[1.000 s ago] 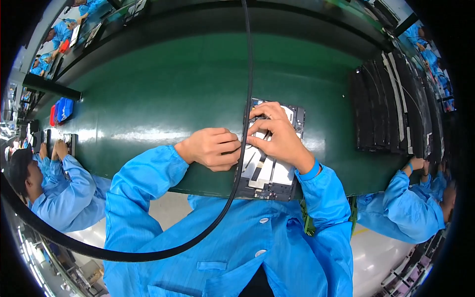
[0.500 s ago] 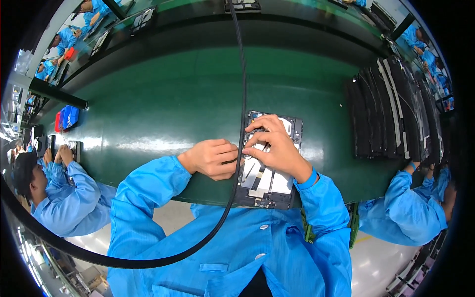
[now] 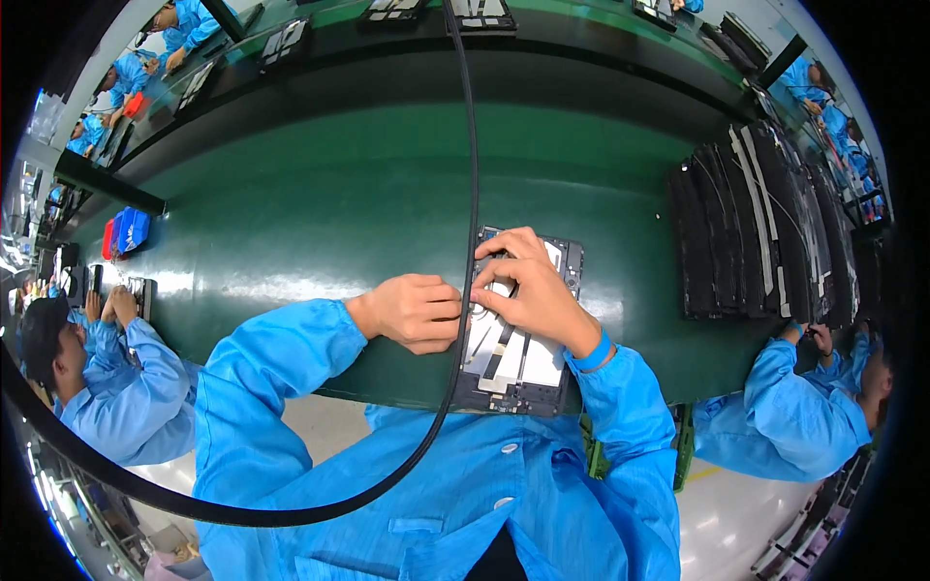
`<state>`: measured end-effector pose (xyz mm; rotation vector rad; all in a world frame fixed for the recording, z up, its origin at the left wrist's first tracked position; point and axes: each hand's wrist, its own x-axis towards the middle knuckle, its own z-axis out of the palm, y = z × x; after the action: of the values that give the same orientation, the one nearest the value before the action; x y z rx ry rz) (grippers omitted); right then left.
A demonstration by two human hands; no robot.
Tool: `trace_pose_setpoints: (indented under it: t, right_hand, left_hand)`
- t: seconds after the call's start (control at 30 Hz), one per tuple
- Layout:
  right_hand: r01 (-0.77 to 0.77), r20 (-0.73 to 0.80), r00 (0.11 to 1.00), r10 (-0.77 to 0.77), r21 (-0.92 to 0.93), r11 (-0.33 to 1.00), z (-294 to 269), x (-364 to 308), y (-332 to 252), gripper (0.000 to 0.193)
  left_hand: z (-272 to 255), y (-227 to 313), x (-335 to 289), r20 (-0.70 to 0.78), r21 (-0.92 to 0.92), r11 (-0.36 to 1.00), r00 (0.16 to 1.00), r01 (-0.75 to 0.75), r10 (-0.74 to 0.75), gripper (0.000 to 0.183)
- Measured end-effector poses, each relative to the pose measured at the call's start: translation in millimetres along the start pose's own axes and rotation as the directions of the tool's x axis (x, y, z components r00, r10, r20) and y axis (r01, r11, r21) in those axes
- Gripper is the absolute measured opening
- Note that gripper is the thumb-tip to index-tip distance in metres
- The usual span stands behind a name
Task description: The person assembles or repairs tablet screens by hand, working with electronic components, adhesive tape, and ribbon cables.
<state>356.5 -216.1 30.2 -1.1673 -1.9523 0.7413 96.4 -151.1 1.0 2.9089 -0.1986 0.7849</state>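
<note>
An opened tablet (image 3: 542,373), with a black frame and white battery panels, lies on the green table close to my body. My left hand (image 3: 417,313) is at the tablet's left edge, fingers curled and pinched together; what they hold is hidden. Across the tablet's upper half reaches my right hand (image 3: 528,290), its thumb and index finger meeting at the left edge, close to the left fingertips. Anything in that pinch is too small to name. A thin looped wire shows just under the right thumb. The black cable (image 3: 470,145) passes in front of the left fingertips.
A row of black panels (image 3: 731,232) stands upright on the green table (image 3: 320,194) at the right. Blue and red bins (image 3: 131,230) sit at the far left. More opened tablets (image 3: 392,10) rest on the raised shelf ahead. Co-workers in blue sit on both sides.
The view has shifted slightly, showing more of the shelf ahead. Both hands keep nearly the same pose at the tablet's left edge.
</note>
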Motion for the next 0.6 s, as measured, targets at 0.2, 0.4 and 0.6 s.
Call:
trace_pose_setpoints:
  t: [0.2,0.4,0.6]
  right_hand:
    - [-0.002,-0.016,1.000,0.002,0.002,1.000,1.7,5.0,3.4,0.012]
    - [0.006,-0.037,0.999,-0.005,0.020,1.000,2.3,4.0,3.8,0.011]
    - [0.034,-0.057,0.998,-0.033,0.017,0.999,2.7,3.9,7.0,0.012]
  left_hand:
    - [-2.8,-1.1,7.2,-0.048,0.081,0.996,0.998,-0.042,0.046,0.021]
    - [-3.4,0.2,7.3,-0.057,0.053,0.999,0.998,0.008,-0.005,0.021]
    - [-4.2,0.0,3.1,-0.041,0.041,0.999,0.999,0.023,-0.022,0.031]
